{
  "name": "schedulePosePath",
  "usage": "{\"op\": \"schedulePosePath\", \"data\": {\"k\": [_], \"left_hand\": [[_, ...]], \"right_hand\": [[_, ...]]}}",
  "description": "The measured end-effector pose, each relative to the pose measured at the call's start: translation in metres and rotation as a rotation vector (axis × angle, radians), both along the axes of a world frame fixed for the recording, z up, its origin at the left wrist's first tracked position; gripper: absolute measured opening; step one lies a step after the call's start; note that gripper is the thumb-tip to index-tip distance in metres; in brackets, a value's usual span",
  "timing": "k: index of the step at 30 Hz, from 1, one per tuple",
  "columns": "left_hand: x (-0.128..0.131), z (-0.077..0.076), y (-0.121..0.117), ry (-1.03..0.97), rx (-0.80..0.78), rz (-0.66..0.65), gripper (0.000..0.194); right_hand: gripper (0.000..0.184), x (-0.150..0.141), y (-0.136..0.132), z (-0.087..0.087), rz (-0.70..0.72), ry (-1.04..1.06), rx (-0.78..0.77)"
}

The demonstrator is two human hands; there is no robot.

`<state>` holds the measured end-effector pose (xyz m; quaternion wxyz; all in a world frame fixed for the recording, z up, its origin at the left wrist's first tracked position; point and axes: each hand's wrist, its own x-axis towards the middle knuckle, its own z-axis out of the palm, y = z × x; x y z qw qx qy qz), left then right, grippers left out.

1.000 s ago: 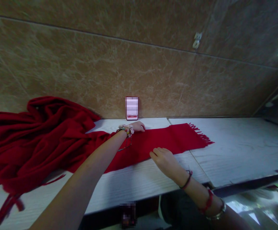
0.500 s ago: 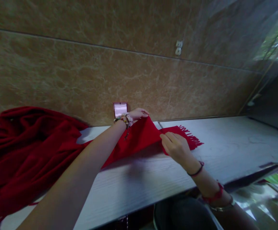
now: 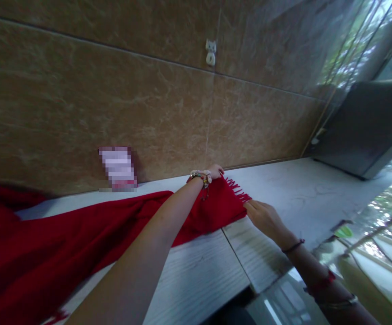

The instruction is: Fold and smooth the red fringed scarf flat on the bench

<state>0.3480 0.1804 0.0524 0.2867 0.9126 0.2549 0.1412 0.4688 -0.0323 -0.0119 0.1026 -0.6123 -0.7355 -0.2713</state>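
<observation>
A red fringed scarf [image 3: 212, 207] stretches along the white wood-grain tabletop [image 3: 202, 266], its fringed end to the right and a rumpled mass of it at the left. My left hand [image 3: 216, 171] grips the far corner of the fringed end, close to the wall. With its fingers closed, my right hand [image 3: 263, 216] pinches the near corner of the same end. Between the hands the fabric lies fairly flat, fringe pointing right. My left forearm hides part of the scarf's middle.
A brown marbled tile wall [image 3: 168, 113] runs behind the table, with a small white cat-shaped piece [image 3: 210, 53] on it. A pixelated pinkish card-like item [image 3: 117, 168] leans at its foot. At the right stand a dark grey box-like appliance [image 3: 361, 126] and a barred window.
My hands have shifted right to the fringed end, which was lying beyond them. The scarf is now drawn out longer and flatter, and the view has turned right.
</observation>
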Motion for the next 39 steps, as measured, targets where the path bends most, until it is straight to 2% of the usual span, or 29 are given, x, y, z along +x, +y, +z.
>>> {"op": "schedulePosePath", "data": {"k": [2, 4, 8, 11, 14, 16, 19, 22, 26, 30, 33, 36, 39], "left_hand": [[0.002, -0.015, -0.004, 0.037, 0.041, 0.006, 0.030], [0.000, -0.024, -0.007, 0.074, 0.084, 0.024, 0.029], [-0.010, -0.030, -0.014, 0.101, 0.172, 0.090, 0.032], [-0.026, -0.034, -0.029, 0.079, 0.269, 0.113, 0.041], [-0.048, -0.044, -0.049, 0.159, 0.355, -0.004, 0.053], [-0.064, -0.052, -0.059, 0.318, 0.298, -0.076, 0.059], [-0.089, -0.058, -0.065, 0.393, 0.292, -0.109, 0.058], [-0.119, -0.055, -0.065, 0.405, 0.302, -0.121, 0.057], [-0.174, -0.051, -0.067, 0.440, 0.309, -0.116, 0.055], [-0.228, -0.049, -0.078, 0.465, 0.350, -0.095, 0.052], [-0.252, -0.039, -0.087, 0.470, 0.427, -0.067, 0.052], [-0.277, -0.023, -0.090, 0.416, 0.557, 0.051, 0.049], [-0.317, -0.018, -0.092, 0.383, 0.612, 0.365, 0.047]], "right_hand": [[0.024, 0.004, 0.001, -0.010, -0.032, 0.034, -0.047], [0.024, 0.006, 0.001, -0.013, -0.041, 0.070, -0.070], [0.024, 0.005, 0.000, -0.006, -0.001, 0.116, -0.091], [0.027, 0.004, -0.002, -0.001, 0.088, 0.142, -0.066], [0.038, 0.004, -0.002, 0.001, 0.206, 0.147, -0.105], [0.043, 0.002, -0.001, 0.000, 0.268, 0.141, -0.181], [0.050, -0.008, 0.000, -0.004, 0.312, 0.128, -0.266], [0.051, -0.030, 0.000, -0.009, 0.361, 0.069, -0.297], [0.049, -0.077, -0.002, -0.006, 0.405, 0.007, -0.334], [0.038, -0.127, 0.005, 0.019, 0.433, 0.063, -0.450], [0.031, -0.159, 0.025, 0.040, 0.390, 0.162, -0.486], [0.039, -0.191, 0.053, 0.046, 0.281, 0.260, -0.363], [0.049, -0.216, 0.074, 0.034, 0.206, 0.279, -0.372]]}}
